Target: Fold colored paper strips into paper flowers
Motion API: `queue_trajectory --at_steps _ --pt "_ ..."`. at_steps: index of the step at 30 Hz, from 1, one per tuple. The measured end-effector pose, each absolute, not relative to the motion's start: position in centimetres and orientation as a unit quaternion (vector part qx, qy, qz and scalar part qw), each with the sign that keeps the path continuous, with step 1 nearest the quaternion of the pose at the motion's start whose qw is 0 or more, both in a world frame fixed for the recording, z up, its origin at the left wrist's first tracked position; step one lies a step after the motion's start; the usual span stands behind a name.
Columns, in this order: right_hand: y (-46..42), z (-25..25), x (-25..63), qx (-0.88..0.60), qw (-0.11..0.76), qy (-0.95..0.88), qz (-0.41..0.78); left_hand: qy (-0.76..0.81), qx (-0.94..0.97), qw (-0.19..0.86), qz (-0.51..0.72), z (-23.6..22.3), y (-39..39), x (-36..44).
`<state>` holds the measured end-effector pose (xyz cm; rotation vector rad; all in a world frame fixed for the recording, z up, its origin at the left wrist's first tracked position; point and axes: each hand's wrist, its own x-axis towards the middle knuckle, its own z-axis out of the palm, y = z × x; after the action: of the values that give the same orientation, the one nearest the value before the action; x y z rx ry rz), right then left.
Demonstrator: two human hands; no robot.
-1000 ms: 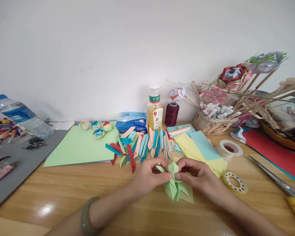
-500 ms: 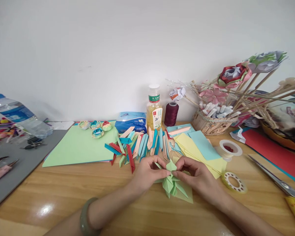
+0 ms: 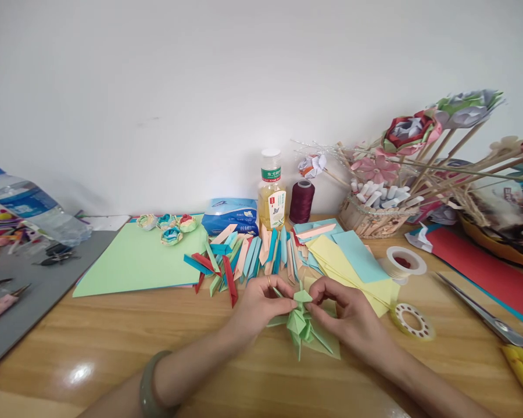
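Note:
A light green folded paper piece (image 3: 303, 328) with several pointed flaps lies between my hands on the wooden table (image 3: 113, 342). My left hand (image 3: 257, 305), with a ring and a green bangle on the wrist, pinches its left side. My right hand (image 3: 351, 316) pinches its upper right part. Both hands rest close together over the paper. Just behind them lies a row of folded paper strips (image 3: 244, 258) in red, blue, pink and green.
A green sheet (image 3: 139, 261) with small paper rosettes (image 3: 169, 223) lies at the left, yellow and blue sheets (image 3: 353, 261) at the right. Tape rolls (image 3: 412, 321), scissors (image 3: 488, 316), a drink bottle (image 3: 271, 191), thread spool (image 3: 302, 201), tissue pack (image 3: 230, 216) and a basket of paper flowers (image 3: 375, 215) stand around.
The green paper piece has sunk lower towards the table and my fingers have shifted on its upper folds. The view has drifted slightly.

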<state>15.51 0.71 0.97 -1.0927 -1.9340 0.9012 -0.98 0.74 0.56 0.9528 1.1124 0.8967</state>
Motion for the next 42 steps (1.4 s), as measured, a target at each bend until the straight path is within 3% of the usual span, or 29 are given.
queue_trajectory --at_steps 6,12,16,22,25,31,36,42 --pt "0.4 0.2 15.8 -0.352 0.352 -0.851 0.165 0.537 0.501 0.556 0.389 0.0 0.7 -1.0" --pt "0.5 0.7 16.4 -0.278 0.368 -0.886 0.048 0.454 0.39 0.675 0.431 1.1 0.6 -1.0" --pt "0.7 1.1 16.7 -0.262 0.368 -0.892 0.019 0.446 0.365 0.716 0.394 1.3 0.8 -0.9" --pt "0.9 1.2 17.3 -0.296 0.401 -0.867 -0.006 0.451 0.496 0.568 0.477 0.6 0.8 -1.0" --pt "0.7 1.8 17.0 -0.384 0.424 -0.816 0.083 0.419 0.598 0.418 0.54 0.3 0.6 -1.2" --pt "0.2 2.2 15.8 -0.474 0.333 -0.721 0.381 0.371 0.724 0.163 0.558 0.3 0.1 -1.4" --pt "0.3 1.8 15.6 -0.471 0.317 -0.659 0.493 0.357 0.724 0.187 0.559 0.0 0.0 -1.3" --pt "0.3 2.2 15.6 -0.475 0.323 -0.672 0.467 0.368 0.65 0.334 0.575 -0.7 0.1 -1.1"
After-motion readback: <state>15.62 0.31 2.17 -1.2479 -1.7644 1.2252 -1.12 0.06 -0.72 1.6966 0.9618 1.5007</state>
